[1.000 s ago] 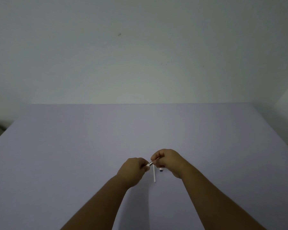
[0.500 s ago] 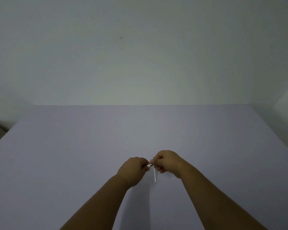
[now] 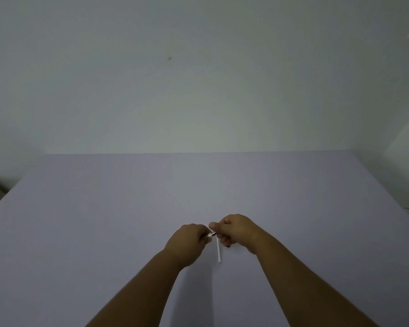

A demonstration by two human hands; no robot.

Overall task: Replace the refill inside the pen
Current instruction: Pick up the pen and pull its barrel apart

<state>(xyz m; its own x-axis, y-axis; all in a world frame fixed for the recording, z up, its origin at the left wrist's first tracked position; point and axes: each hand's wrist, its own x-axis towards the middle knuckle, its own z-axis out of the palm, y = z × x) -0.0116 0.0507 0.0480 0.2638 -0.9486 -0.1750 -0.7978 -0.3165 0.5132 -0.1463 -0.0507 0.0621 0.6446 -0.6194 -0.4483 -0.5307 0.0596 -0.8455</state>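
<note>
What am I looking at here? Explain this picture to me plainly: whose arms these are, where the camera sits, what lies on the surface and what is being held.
There is no machine here. A person wears a wide-angle camera on the head, so you look forward and down along their own bare arms. The left hand and the right hand meet over a pale lilac table and pinch a small silvery pen part between them; most of it is hidden by the fingers. On the table just below lies a thin white refill, pointing toward the person. A tiny dark piece sits beside it under the right hand, too small to identify. Behind is a plain wall.
</note>
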